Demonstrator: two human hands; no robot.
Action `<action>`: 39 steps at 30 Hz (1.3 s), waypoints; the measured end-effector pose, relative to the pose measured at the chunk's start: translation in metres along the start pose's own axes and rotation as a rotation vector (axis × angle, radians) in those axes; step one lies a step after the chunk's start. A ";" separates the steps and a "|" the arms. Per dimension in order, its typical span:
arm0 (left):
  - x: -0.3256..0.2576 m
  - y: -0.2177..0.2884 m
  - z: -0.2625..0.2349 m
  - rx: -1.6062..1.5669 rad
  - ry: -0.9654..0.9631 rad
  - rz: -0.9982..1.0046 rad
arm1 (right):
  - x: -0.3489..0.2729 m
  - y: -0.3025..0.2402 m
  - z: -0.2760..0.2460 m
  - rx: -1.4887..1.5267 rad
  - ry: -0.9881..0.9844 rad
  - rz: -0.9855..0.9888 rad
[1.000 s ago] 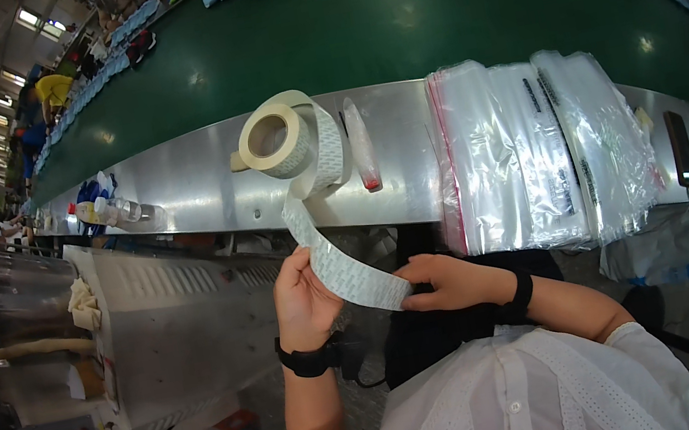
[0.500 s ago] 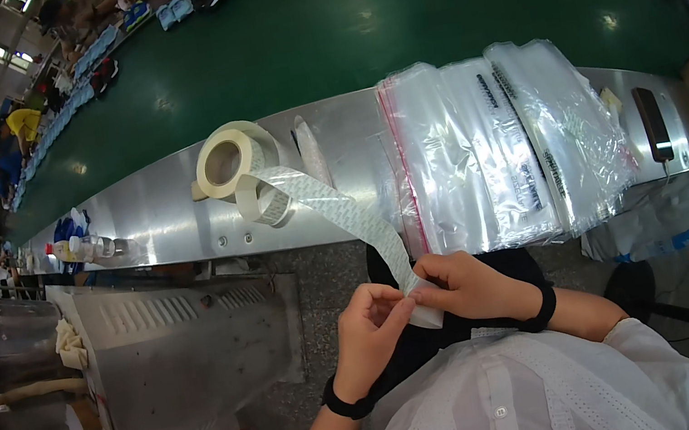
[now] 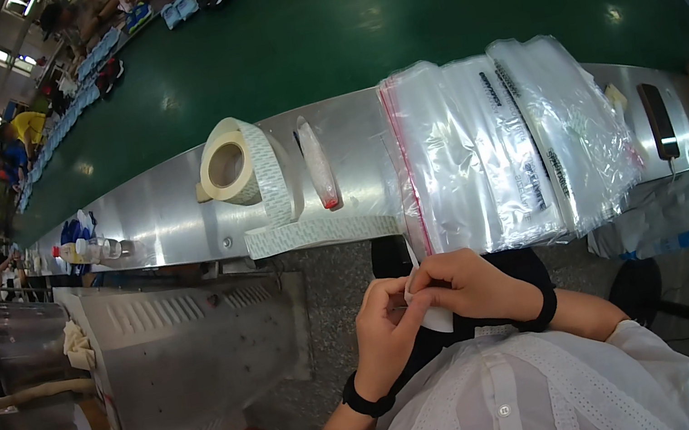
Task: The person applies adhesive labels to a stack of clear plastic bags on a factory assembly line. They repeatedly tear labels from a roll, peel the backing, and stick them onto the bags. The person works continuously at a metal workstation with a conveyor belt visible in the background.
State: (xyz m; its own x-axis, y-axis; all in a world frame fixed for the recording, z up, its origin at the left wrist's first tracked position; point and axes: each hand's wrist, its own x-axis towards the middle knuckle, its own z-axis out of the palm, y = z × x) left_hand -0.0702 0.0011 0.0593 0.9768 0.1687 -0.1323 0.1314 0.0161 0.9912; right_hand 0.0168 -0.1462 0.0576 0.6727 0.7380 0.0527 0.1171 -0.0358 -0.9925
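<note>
My left hand (image 3: 386,325) and my right hand (image 3: 479,287) meet close to my lap, thumbs and fingertips pinching a strip of label tape (image 3: 324,231) between them. A white tail of the strip (image 3: 440,320) hangs below my fingers. From my hands the strip runs up to the metal table, bends along its front edge and leads back to a cream roll of label tape (image 3: 270,169). Its printed side carries a small repeated pattern. The exact fold between my fingertips is hidden.
Stacked clear plastic bags (image 3: 472,156) cover the table's middle right. A wrapped slim tool (image 3: 317,164) lies beside the roll, a dark phone (image 3: 656,121) at the right. Bottles (image 3: 97,249) stand left. Beyond the green surface (image 3: 315,45) are shoes and people; a metal machine (image 3: 194,352) stands left.
The strip's loose curl beside the roll has dropped into a flat bend along the table's front edge. Its stretch toward my hands turned edge-on. My left hand shifted slightly right; both still pinch it.
</note>
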 end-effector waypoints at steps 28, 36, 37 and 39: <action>-0.008 0.006 -0.022 -0.730 -0.100 -0.307 | -0.010 0.005 -0.024 0.096 -0.096 -0.079; -0.006 0.003 -0.016 -0.521 -0.081 -0.222 | -0.004 0.004 -0.014 0.297 -0.032 0.320; -0.007 0.002 -0.016 -0.484 -0.080 -0.221 | -0.005 0.005 -0.015 0.272 -0.036 0.311; -0.008 0.003 -0.016 -0.441 -0.064 -0.211 | -0.005 0.008 -0.013 0.231 -0.051 0.288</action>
State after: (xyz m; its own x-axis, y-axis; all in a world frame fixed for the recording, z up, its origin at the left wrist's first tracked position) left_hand -0.0804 0.0156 0.0635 0.9468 0.0558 -0.3171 0.2573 0.4610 0.8493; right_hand 0.0240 -0.1595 0.0509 0.6160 0.7527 -0.2322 -0.2434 -0.0985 -0.9649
